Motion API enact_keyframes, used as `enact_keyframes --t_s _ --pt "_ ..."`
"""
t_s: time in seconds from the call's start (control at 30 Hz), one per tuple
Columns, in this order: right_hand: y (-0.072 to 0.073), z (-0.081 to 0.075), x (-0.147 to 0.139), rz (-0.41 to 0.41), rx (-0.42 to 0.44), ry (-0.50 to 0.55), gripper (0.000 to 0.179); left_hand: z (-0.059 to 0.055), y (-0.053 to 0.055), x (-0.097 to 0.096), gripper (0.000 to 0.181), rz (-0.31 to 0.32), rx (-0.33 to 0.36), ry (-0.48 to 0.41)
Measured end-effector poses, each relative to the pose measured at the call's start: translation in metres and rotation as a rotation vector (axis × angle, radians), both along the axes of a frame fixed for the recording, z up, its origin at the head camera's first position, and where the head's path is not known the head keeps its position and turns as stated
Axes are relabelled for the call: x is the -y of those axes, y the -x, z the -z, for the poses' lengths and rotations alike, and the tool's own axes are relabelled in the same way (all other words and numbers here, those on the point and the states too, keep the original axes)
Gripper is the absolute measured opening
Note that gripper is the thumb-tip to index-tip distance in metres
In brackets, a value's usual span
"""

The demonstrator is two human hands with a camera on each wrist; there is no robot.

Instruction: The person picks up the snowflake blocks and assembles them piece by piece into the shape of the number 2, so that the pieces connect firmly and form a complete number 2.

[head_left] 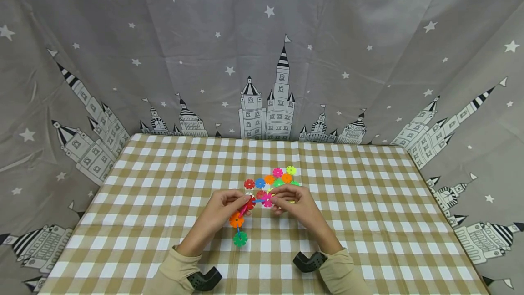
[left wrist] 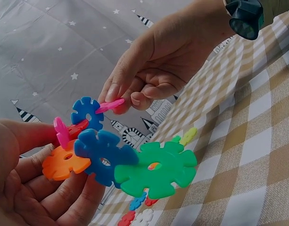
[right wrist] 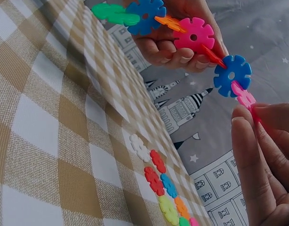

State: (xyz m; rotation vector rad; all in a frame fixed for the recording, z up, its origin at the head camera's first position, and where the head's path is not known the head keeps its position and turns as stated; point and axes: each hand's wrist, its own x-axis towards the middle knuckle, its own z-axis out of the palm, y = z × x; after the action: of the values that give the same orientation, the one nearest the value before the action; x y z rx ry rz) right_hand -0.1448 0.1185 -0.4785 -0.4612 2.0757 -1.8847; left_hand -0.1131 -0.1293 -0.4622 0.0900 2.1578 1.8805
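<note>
A chain of slotted plastic snowflake discs hangs between both hands above the table. From its free end run a green disc (left wrist: 175,169), a blue disc (left wrist: 98,157), an orange disc (head_left: 236,219), a pink disc (right wrist: 194,36), a red disc, a second blue disc (right wrist: 232,75) and a pink end disc (right wrist: 243,95), each slotted into its neighbour. The left hand (head_left: 223,208) pinches the chain near the red disc, its other fingers curled behind. Between thumb and fingers the right hand (head_left: 296,201) grips the pink end disc, whose slot meets the second blue disc.
Loose snowflake discs lie on the checked tablecloth (head_left: 163,222) beyond the hands, among them a red disc (head_left: 249,184), a blue disc (head_left: 259,183), a pink disc (head_left: 278,172) and a yellow disc (head_left: 291,170). A grey curtain (head_left: 229,22) with printed castles stands behind the table.
</note>
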Motion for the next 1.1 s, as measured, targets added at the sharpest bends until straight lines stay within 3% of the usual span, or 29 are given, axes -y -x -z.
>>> enact_keyframes --t_s 0.23,0.37,0.53,0.73,0.87,1.1 --pt "0.001 0.001 -0.002 0.008 -0.018 0.013 0.027 0.0 0.0 0.0 0.031 -0.001 0.008 -0.007" --pt "0.006 0.008 -0.008 0.086 -0.03 -0.032 0.029 -0.001 0.001 0.001 0.03 -0.008 0.021 -0.019" --pt "0.014 0.024 -0.018 0.257 -0.015 -0.262 0.023 0.0 0.0 0.002 0.031 -0.015 0.007 -0.047" --pt "0.018 0.035 -0.02 0.354 -0.142 -0.581 0.023 0.002 0.0 0.003 0.034 -0.007 -0.02 -0.079" --pt "0.019 0.035 -0.019 0.354 -0.166 -0.649 0.024 0.002 0.001 0.003 0.035 -0.008 -0.014 -0.081" --pt "0.018 0.034 -0.02 0.325 -0.156 -0.669 0.019 0.002 0.0 0.003 0.033 0.004 -0.008 -0.089"
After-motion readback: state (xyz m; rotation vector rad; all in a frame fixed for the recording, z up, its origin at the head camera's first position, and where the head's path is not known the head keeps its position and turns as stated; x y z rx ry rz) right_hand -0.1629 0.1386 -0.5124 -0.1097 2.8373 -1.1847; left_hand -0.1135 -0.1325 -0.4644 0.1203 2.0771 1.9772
